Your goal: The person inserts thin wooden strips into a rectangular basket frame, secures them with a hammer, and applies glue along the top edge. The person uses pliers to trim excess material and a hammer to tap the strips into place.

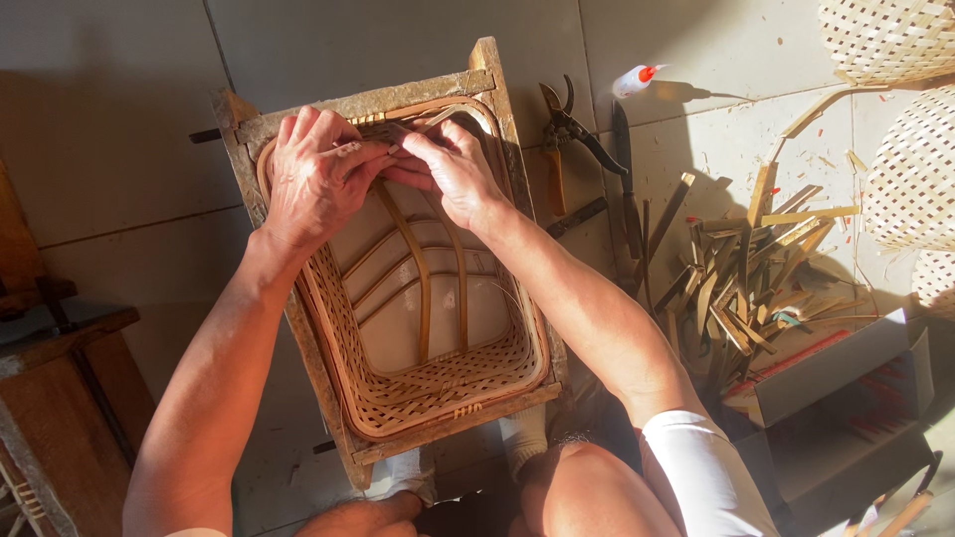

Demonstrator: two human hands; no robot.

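A half-woven bamboo basket (428, 388) sits inside a rough wooden frame (363, 104) on the tiled floor. My left hand (313, 174) presses on the basket's far rim at the frame's top left corner. My right hand (448, 169) meets it from the right, with fingertips pinched on a thin bamboo strip (418, 268) near the rim. Curved bamboo ribs cross the open bottom of the basket. The fingers of both hands overlap and hide the spot they work on.
Pruning shears (567, 129), a knife (624, 169) and a small glue bottle (637, 80) lie to the right of the frame. A heap of bamboo offcuts (746, 268), open cardboard boxes (846, 388) and woven shades (900, 109) fill the right side. A wooden bench (60, 398) stands left.
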